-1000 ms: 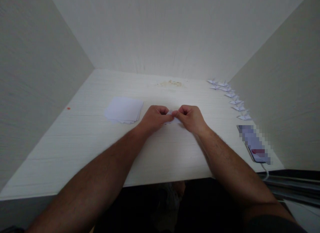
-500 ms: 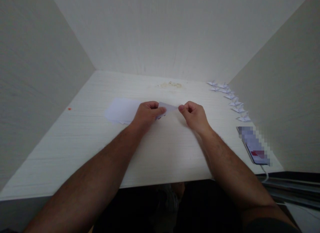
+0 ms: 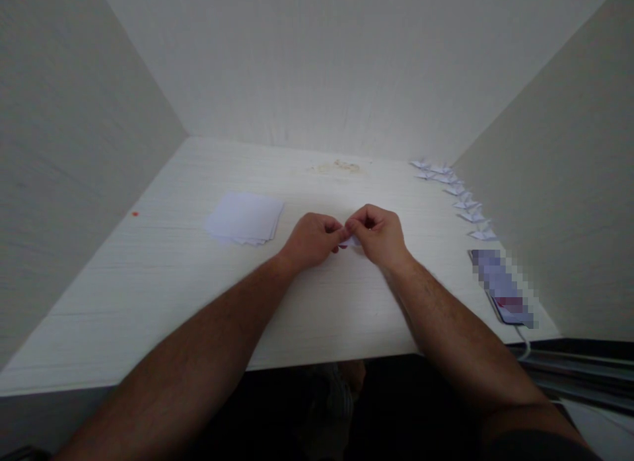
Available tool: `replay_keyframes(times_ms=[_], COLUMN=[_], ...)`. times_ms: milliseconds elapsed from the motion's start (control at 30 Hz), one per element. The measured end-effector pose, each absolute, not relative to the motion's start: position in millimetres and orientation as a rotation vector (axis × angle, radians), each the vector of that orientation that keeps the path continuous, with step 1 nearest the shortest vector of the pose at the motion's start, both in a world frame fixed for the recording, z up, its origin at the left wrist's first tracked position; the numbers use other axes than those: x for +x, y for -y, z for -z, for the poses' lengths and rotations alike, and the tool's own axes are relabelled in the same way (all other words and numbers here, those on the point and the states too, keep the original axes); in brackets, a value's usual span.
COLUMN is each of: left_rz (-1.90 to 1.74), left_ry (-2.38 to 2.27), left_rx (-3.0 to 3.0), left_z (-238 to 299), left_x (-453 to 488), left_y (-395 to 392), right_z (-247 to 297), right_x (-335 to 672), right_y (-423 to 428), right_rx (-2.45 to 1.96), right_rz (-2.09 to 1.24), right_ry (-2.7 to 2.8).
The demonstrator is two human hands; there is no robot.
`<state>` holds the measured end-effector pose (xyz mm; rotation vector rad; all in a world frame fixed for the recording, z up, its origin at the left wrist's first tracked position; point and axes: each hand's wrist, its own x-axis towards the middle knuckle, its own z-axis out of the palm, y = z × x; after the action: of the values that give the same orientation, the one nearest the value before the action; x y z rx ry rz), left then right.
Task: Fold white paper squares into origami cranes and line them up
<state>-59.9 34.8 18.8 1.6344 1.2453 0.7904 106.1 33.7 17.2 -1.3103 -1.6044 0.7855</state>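
Observation:
A small folded piece of white paper is pinched between both hands over the middle of the table, mostly hidden by the fingers. My left hand is closed on its left part, thumb on top. My right hand is closed on its right part, and the two thumbs nearly meet. Left of my left hand lies a loose stack of white paper sheets, its edges slightly fanned.
Several folded paper cranes stand in a row along the right wall. Nearer the front right lies a phone with a white cable. Walls enclose the white table on three sides. A small orange spot marks its left edge.
My left hand has moved right and slightly nearer, up against my right hand. The folded paper, stretched between them before, is now mostly covered by fingers. The paper stack is more fully visible.

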Motion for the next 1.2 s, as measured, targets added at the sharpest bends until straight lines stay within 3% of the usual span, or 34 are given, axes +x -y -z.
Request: replay_keyframes(times_ms=[333, 533, 700, 1000, 1200], left_rz=[-0.877, -1.058, -1.098, -1.105, -1.306], left_ry=[-1.369, -1.117, -1.260, -1.365, -1.459], left_rx=[1.500, 1.547, 1.537, 1.675, 1.411], left_z=[-17.5, -15.9, -12.2, -12.7, -12.3], left_x=[-73.0, -66.3, -64.4, -59.3, -64.3], left_y=[-39.9, -38.0, -39.2, -35.7, -44.3], right_z=[-25.1, -18.8, -16.3, -11.4, -22.5], right_x=[127.1, 113.4, 110.7, 106.7, 113.6], right_y=[-47.0, -41.4, -41.3, -36.5, -36.8], right_rx=[-1.337, -1.278, -1.258, -1.388, -1.437], right_rz=[-0.680, -1.059, -1.144, -0.881, -0.838], right_ry=[1.267, 1.504, 1.450, 1.754, 1.735])
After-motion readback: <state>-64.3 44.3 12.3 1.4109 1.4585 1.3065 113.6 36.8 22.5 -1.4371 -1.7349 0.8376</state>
